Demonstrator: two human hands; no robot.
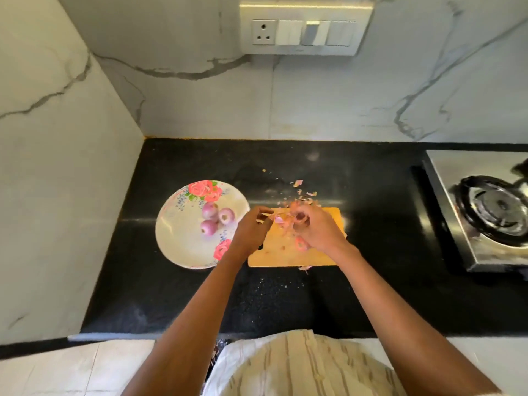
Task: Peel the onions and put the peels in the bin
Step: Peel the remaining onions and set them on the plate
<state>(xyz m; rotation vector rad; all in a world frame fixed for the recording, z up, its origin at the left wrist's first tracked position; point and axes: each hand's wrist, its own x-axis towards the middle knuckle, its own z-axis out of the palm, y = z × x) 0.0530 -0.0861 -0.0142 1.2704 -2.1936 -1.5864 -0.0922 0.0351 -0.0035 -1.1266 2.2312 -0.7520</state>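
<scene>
Three peeled purple onions lie on a white floral plate at the left of the black counter. Over a wooden cutting board, my right hand grips a small onion. My left hand pinches a strip of peel beside that onion. Loose peels lie scattered on the counter behind the board, and a pink peel ring rests on the board. No bin is in view.
A steel gas stove stands at the right. Marble walls close the counter at the back and left, with a switch panel above. More peel bits lie at the board's front edge.
</scene>
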